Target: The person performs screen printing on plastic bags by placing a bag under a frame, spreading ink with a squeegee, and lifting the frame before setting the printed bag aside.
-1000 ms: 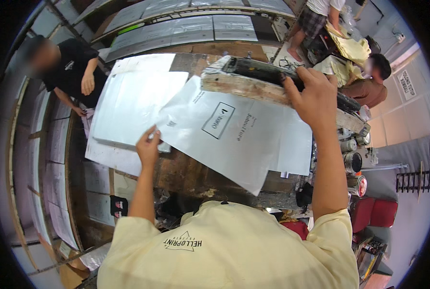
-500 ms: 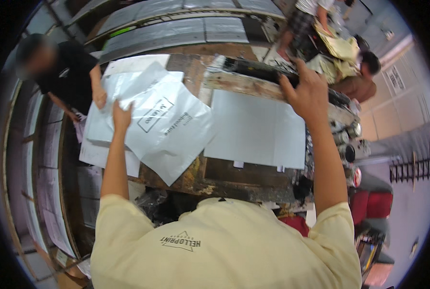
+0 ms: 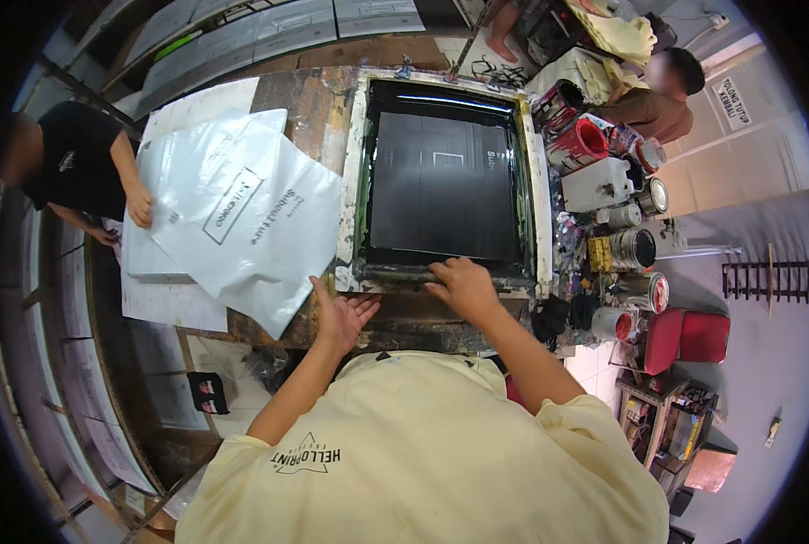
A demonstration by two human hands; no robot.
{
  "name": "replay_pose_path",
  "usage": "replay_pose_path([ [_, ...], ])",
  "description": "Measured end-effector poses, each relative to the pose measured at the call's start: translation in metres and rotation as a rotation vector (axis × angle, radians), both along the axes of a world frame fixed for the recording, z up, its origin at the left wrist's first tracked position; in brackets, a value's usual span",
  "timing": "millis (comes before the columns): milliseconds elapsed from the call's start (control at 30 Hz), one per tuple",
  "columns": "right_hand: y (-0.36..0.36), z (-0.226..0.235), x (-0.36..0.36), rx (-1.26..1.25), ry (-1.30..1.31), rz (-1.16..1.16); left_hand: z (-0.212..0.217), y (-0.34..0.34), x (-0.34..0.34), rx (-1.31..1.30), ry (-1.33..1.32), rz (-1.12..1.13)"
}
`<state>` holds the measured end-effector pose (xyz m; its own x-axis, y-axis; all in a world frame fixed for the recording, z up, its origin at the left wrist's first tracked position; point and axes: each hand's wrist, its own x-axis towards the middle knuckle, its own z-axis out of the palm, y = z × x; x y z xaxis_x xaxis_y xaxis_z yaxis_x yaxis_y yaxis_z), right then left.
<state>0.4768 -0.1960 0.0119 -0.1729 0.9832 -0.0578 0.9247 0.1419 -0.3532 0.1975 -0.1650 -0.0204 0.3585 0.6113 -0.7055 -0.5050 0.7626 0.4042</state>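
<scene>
A screen-printing frame (image 3: pixel 542 208) with pale wooden sides and dark mesh lies flat on the worktable. My right hand (image 3: pixel 466 288) is at its near edge, the fingers bent over the dark rim there. My left hand (image 3: pixel 339 319) is open beside the frame's near left corner, palm turned up, fingers spread and holding nothing. Just left of it hangs the corner of a printed white plastic bag (image 3: pixel 268 272), which lies askew over a stack of white sheets (image 3: pixel 155 263). The surface under the mesh is hidden.
A co-worker's hand (image 3: pixel 139 205) touches the bag stack at the left. Ink cans (image 3: pixel 635 247), a white jug (image 3: pixel 595 184) and a red tub (image 3: pixel 578 145) crowd the table's right side. Another person (image 3: pixel 644 113) sits beyond. Racks (image 3: pixel 87 344) line the left; a red chair (image 3: pixel 694 335) stands right.
The screen frame has come down from its raised position to lie flat, with my right hand at its near edge. My left hand has left the printed bag and moved right, toward me.
</scene>
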Motion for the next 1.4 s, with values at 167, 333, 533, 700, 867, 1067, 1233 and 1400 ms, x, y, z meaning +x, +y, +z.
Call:
replay_pose_path([
  [167,-0.006,-0.039,-0.006,0.0,-0.076,0.009,-0.043,0.002,0.007,-0.09,0.121,0.027],
  [333,0.078,-0.058,0.022,0.185,-0.11,0.001,-0.052,0.005,0.007,-0.204,0.229,0.051],
  [533,0.234,-0.08,0.075,0.335,-0.138,-0.002,-0.052,0.001,0.015,-0.235,0.327,0.094],
  [700,0.325,-0.049,0.112,0.154,-0.116,0.049,-0.042,0.0,0.021,-0.197,0.32,0.127],
  [867,0.362,-0.031,0.136,0.12,-0.11,0.085,-0.03,-0.005,0.02,-0.071,0.285,0.086],
  [1067,0.289,-0.057,0.109,0.265,-0.119,0.019,-0.023,-0.015,0.01,-0.004,0.315,0.05],
  [1233,0.14,-0.017,0.059,0.202,-0.099,0.017,-0.007,-0.015,0.006,0.162,0.208,-0.021],
  [1400,0.029,0.067,0.019,-0.083,-0.123,0.024,0.038,-0.01,0.004,0.272,0.094,-0.04],
])
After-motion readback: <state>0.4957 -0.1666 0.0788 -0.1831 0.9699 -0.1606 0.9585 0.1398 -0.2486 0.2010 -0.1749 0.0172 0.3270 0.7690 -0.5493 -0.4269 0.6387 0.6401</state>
